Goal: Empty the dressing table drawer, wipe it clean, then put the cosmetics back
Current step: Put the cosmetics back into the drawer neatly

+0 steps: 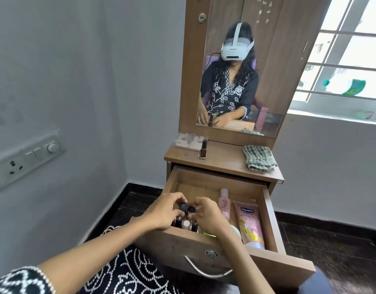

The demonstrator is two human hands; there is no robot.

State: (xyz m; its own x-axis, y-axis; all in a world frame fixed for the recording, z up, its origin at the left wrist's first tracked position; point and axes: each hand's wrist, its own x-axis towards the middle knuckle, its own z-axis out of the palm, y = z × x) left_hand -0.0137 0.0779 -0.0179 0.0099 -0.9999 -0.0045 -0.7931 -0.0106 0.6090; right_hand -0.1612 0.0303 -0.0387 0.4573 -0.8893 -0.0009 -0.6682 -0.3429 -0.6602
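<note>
Both hands close together, forearms extended forward; left hand [165, 212] and right hand [206, 213] fingers curled, pinching.

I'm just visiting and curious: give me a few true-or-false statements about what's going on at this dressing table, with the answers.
1. The drawer is pulled open. True.
2. The checked cloth lies inside the drawer. False: it sits folded on the tabletop, to the right.
3. Each hand holds a small black-capped bottle: the left hand grips one and the right hand the other. True.
4. The drawer has already been emptied. False: a pink bottle, a lotion tube and more small bottles are in it.
5. The dark nail polish bottle on the tabletop has tipped over. False: it stands upright.
</note>
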